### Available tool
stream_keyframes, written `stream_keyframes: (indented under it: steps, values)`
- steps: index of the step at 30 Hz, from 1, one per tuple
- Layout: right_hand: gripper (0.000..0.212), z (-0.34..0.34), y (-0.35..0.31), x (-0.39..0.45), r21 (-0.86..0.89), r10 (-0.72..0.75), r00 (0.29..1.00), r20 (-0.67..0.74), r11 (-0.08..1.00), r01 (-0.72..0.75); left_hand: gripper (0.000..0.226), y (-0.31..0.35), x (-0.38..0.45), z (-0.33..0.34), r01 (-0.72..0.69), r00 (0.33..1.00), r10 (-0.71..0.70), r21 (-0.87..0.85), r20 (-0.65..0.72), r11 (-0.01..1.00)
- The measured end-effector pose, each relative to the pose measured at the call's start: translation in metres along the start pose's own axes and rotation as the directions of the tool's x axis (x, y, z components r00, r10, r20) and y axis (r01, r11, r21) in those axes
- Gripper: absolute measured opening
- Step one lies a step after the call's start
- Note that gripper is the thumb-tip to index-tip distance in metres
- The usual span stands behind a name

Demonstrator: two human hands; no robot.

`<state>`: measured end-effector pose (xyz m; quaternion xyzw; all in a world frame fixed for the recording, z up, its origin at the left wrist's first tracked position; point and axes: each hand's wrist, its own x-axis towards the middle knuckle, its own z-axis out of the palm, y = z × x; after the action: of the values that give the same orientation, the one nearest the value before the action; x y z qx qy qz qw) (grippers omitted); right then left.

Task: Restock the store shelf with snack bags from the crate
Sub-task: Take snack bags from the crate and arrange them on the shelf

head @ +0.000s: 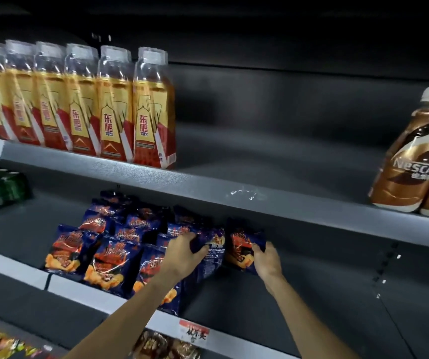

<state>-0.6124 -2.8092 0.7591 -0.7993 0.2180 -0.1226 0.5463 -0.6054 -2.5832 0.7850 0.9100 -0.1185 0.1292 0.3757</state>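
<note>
Upright, long axis vertical, one snack bag (pixel 243 246) in right grip (pixel 266 257) — left grip (pixel 182 251) clutches another bag (pixel 209 244).

Both forearms are bare up to the picture's edge, no sleeves visible. The left hand (pixel 182 251) and right hand (pixel 266 257) wear no gloves, rings or watch.

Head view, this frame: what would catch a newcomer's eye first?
Two bare arms reach into the middle shelf, where the left hand and the right hand each grip a dark blue snack bag beside rows of the same bags. Above them, yellow-and-red drink bottles line the upper shelf's left side, and brown coffee bottles stand at its far right.
</note>
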Motion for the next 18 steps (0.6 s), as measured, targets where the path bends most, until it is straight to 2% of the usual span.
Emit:
stream_keyframes:
  steps: [8, 13, 18]
  values:
    - [0.046, 0.009, -0.004, 0.004, 0.003, 0.055, 0.997, -0.062, 0.999, -0.054, 0.029, -0.004, 0.021, 0.004, -0.042, 0.995, 0.052, -0.124, 0.085, 0.991]
    - [0.053, 0.015, -0.008, 0.008, -0.032, 0.068, 0.996, -0.059, 0.997, -0.070, 0.034, -0.001, 0.028, 0.005, -0.082, 0.993, 0.096, -0.197, 0.065, 0.977]
    - [0.044, 0.027, 0.003, 0.027, 0.024, 0.047, 0.998, -0.030, 0.999, -0.047, 0.028, -0.002, 0.029, 0.010, -0.096, 0.990, 0.113, -0.192, 0.081, 0.977]
